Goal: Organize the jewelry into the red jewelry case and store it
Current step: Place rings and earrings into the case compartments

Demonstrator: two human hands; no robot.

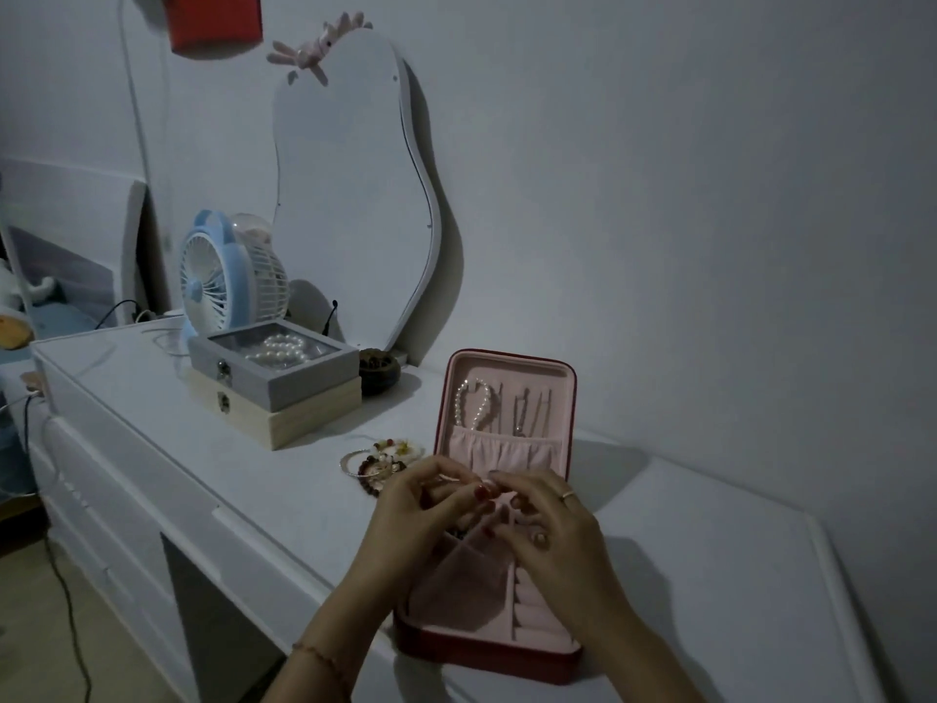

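The red jewelry case (487, 652) lies open on the white dresser, its pink lid (507, 413) upright against the wall. A pearl bracelet (474, 403) and thin chains (530, 405) hang in the lid above a gathered pocket. My left hand (410, 515) and my right hand (552, 530) meet over the case's far compartments, fingertips together, pinching a small piece of jewelry that is too small to make out. Several bracelets (380, 461), beaded and silver, lie on the dresser just left of the case.
A grey glass-topped box (274, 365) with pearls sits on a wooden box (304, 416) at the back left. Behind them stand a blue fan (218, 286), a wavy mirror (355, 195) and a small dark bowl (379, 370). The dresser's front edge (203, 499) runs diagonally.
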